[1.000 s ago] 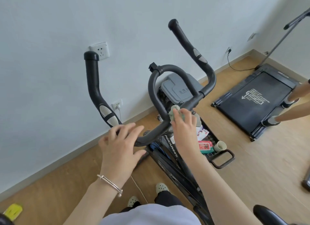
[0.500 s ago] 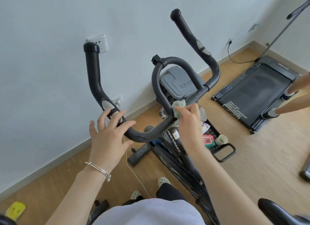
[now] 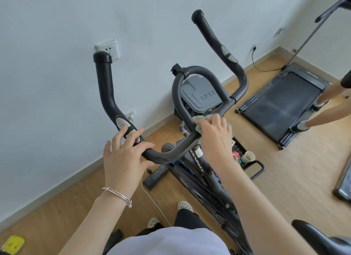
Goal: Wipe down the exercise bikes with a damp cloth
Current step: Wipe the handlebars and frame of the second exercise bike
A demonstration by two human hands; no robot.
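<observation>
Green cloth (image 3: 197,119) bunched in the curled right hand (image 3: 214,135), pressed to the black handlebar (image 3: 168,157) at frame centre; left hand (image 3: 123,159) rests spread on its lower-left bend

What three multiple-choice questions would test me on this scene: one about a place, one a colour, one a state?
1. Where is the cloth?
A) on the floor
B) on the bike's handlebar, under the right hand
C) on the treadmill

2. What colour is the bracelet on the left wrist?
A) red
B) silver
C) black

3. How is the left hand?
A) clenched in a fist
B) hanging at the side
C) fingers spread, resting on the handlebar

Answers:
1 B, the right hand presses the cloth against the handlebar.
2 B, the bracelet shines like silver metal.
3 C, the left hand's straight fingers lie over the handlebar.
</observation>
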